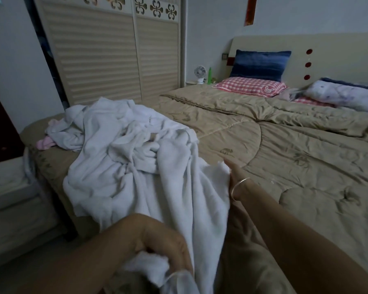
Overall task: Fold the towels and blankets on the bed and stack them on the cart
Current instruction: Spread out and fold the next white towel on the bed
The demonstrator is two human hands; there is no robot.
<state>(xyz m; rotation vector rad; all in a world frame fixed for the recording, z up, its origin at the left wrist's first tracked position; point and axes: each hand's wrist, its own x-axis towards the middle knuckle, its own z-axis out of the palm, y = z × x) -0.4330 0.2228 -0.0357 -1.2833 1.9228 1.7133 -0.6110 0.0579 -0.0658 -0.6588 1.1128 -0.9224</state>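
A heap of crumpled white towels (pixel 119 149) lies on the near left corner of the bed (pixel 285 158). One white towel (pixel 179 204) runs from the heap toward me. My left hand (pixel 164 247) grips its near bunched end at the bottom of the view. My right hand (pixel 238 181), a bangle on its wrist, holds the towel's right edge, its fingers partly hidden behind the cloth. A small pink cloth (pixel 45 143) peeks out at the heap's left. No cart is in view.
A tan quilt covers the bed. Pillows sit at the headboard: a blue one (pixel 259 64), a pink checked one (pixel 251 87) and a floral one (pixel 344 95). A louvred wardrobe (pixel 115 56) stands behind. A small fan (pixel 200 74) sits on the nightstand.
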